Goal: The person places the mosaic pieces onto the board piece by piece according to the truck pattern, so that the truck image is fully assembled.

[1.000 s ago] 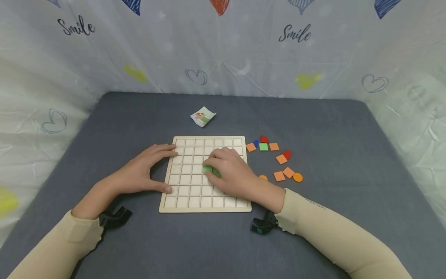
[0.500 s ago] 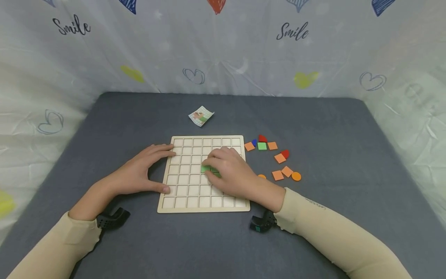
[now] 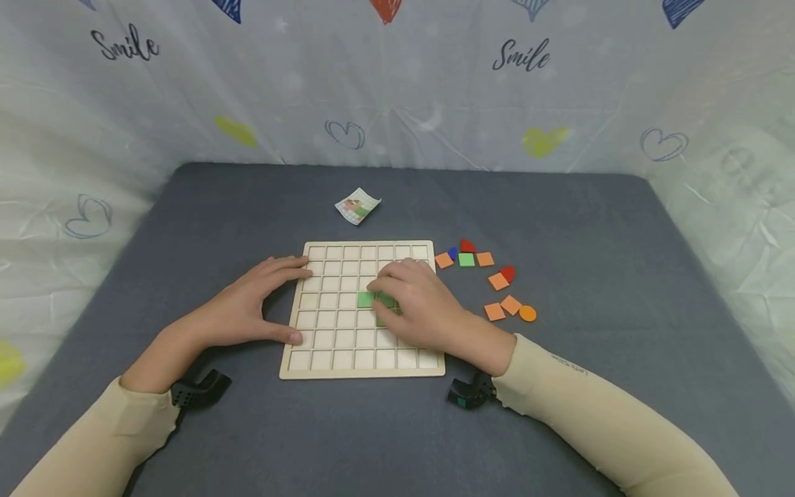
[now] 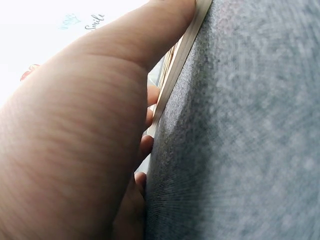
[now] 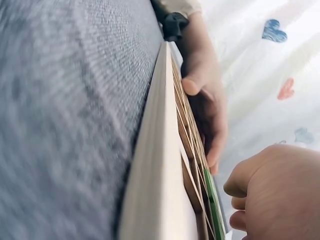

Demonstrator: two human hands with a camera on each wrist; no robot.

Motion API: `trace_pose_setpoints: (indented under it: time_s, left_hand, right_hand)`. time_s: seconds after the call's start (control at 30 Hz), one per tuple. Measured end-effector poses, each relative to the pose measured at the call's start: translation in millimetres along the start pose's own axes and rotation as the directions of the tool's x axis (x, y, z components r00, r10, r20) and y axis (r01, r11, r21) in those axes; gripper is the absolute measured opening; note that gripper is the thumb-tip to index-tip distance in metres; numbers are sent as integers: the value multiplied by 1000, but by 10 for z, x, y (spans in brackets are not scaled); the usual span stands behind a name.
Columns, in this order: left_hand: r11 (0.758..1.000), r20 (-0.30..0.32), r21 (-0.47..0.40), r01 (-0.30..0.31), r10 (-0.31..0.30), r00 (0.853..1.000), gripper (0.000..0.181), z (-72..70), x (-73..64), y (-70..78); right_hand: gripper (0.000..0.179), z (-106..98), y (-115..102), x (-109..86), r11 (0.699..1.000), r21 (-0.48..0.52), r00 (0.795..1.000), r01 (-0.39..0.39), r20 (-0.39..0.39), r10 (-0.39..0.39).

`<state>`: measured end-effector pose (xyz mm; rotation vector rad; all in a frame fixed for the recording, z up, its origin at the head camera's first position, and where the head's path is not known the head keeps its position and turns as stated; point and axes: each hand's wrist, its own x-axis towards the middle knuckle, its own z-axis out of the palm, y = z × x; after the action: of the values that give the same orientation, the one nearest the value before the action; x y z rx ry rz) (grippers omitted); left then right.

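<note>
A light wooden grid board (image 3: 326, 320) lies on the grey table. My left hand (image 3: 248, 304) is spread along its left edge, with thumb and fingertips resting on the rim; the left wrist view shows the fingers (image 4: 146, 144) against the board's side. My right hand (image 3: 422, 304) hovers over the board's middle with fingers loosely bent. Under and beside its fingertips, green square tiles (image 3: 365, 299) sit in grid cells, partly hidden by the hand. In the right wrist view, a gap shows between the thumb and the green tiles (image 5: 212, 200).
Right of the board lie loose pieces: orange squares (image 3: 495, 312), an orange disc (image 3: 528, 313), red pieces (image 3: 468, 246), a blue piece (image 3: 453, 253) and a green square (image 3: 466, 259). A small printed pattern card (image 3: 357, 206) lies beyond the board. A printed curtain (image 3: 397, 83) hangs behind the table.
My right hand has shifted slightly to the right and come away from the green tiles, which show more now. My left hand stays at the board's edge.
</note>
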<state>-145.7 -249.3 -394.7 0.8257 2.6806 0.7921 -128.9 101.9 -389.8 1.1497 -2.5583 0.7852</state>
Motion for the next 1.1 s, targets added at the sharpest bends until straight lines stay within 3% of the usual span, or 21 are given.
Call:
trace_pose_setpoints:
  time_s: [0.3, 0.63, 0.93, 1.1]
  left_hand:
    - [1000, -3, -13, -21, 21, 1000, 108, -15, -10, 23]
    - [999, 1, -5, -34, 34, 999, 109, -32, -7, 35]
    - [1000, -1, -2, -15, 15, 1000, 110, -36, -22, 29]
    - [1000, 4, 4, -7, 7, 1000, 111, -14, -1, 13]
  right_hand:
    - [20, -85, 97, -81, 999, -10, 999, -36, -6, 36]
    - [22, -261, 328, -286, 994, -54, 993, -95, -82, 90]
    - [23, -479, 538, -500, 970, -102, 973, -220, -90, 211]
    - [24, -559, 673, -607, 948, -104, 951, -301, -109, 290]
